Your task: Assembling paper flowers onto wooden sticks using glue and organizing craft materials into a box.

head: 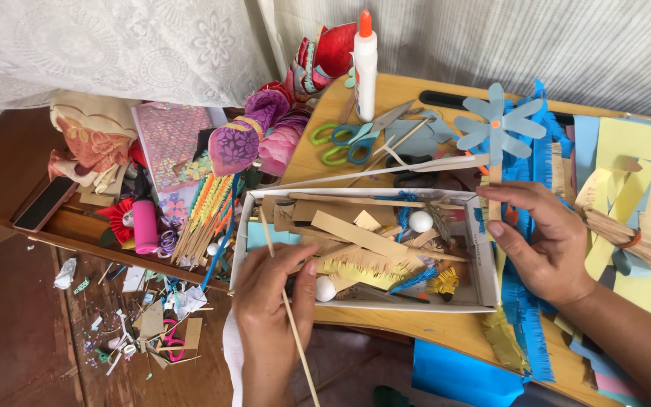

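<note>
While both hands are working at the craft box, the scene is reading as follows:

Thin stick: a long wooden skewer is running from inside the box down past the left wrist, pinched between that hand's thumb and fingers.

Left hand: the left hand is closing narrowly around the skewer at the box's near edge, just beside a small white ball.

Paper flower: a blue paper flower on a flat wooden stick is standing upright above the right hand's fingertips.

Right hand: the right hand is gripping the flower's stick against the box's far-side wall, fingers curling around it.

Box: the white shallow box is lying between the two hands, holding wood strips, yellow fringe and a second white ball.

Beyond the hands: green-and-blue scissors and a white glue bottle with orange cap are resting on the wooden table.

Under the right hand: blue fringed paper is trailing off the table's edge.

Left of the left hand: a pink cylinder is sitting among craft scraps.
</note>
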